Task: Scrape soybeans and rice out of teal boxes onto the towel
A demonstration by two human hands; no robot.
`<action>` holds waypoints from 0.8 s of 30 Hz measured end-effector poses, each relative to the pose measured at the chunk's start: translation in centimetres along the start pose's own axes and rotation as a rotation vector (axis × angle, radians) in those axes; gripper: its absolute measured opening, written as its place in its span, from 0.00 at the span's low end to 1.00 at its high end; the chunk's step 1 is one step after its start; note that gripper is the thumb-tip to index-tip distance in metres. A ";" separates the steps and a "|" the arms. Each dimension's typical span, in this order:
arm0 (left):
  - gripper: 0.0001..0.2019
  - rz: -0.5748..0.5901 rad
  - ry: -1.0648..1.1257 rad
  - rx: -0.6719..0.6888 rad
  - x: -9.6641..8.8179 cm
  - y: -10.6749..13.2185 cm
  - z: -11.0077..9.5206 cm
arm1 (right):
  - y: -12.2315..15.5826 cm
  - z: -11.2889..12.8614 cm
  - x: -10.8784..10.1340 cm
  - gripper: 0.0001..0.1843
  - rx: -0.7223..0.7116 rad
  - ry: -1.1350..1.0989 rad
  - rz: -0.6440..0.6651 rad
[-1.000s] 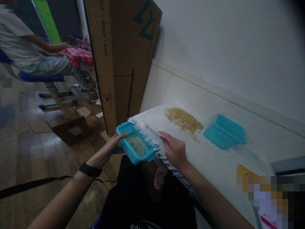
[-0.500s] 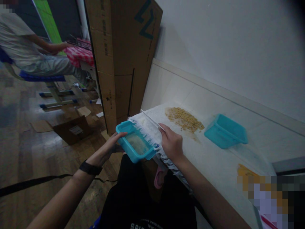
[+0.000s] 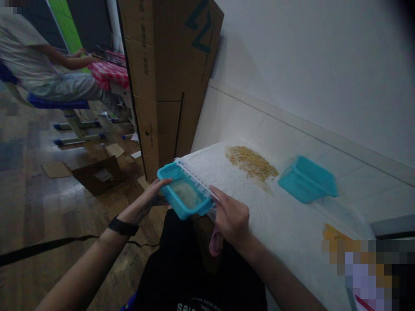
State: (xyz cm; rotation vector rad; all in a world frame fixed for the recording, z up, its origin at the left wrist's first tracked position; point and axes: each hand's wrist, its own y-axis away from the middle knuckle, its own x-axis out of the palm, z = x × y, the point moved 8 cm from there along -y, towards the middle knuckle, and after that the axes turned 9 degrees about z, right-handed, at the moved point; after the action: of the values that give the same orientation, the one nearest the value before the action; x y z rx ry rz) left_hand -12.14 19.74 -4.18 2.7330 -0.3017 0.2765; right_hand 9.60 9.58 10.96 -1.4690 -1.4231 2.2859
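My left hand [image 3: 156, 193] grips the near-left side of a turquoise plastic box [image 3: 181, 208], thumb over its rim. Pale grains [image 3: 186, 194], too fine to identify, lie in the box. It is held against the fringed edge of a white cloth [image 3: 210, 162]. Pinched in my right hand [image 3: 232, 214] is a thin white stick [image 3: 196, 179], which lies along the fringe by the box's far rim. Farther back on the cloth is a patch of yellowish beans or grains [image 3: 251, 162]. A second turquoise box [image 3: 306, 179] stands to its right.
A tall cardboard box [image 3: 175, 77] stands beyond the table's left end, and a wall [image 3: 308, 56] runs behind. A pink handle-like piece [image 3: 215, 244] hangs below my right hand. At left, a person [image 3: 29, 60] sits on a blue chair near an open carton [image 3: 97, 175].
My right hand has drawn the stick toward me, from over the cloth to the fringe at the box. The whitish heap near the cloth's edge no longer shows there.
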 end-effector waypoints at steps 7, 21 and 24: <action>0.31 -0.014 0.017 -0.018 0.1 0.3 -0.1 | -0.8 -1.2 1.2 0.19 0.073 0.071 0.040; 0.23 -0.105 -0.047 0.092 -4.0 3.4 0.5 | 3.6 1.6 -4.8 0.10 0.379 0.031 -0.123; 0.16 -0.306 0.018 0.038 -7.6 6.4 0.6 | 7.4 0.6 -7.2 0.12 0.614 0.069 -0.162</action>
State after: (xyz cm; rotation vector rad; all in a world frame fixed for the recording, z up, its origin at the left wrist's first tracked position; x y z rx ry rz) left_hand -20.95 14.98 -4.26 2.7611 0.1288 0.2240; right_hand 15.92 1.44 10.49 -1.1722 -0.6856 2.2484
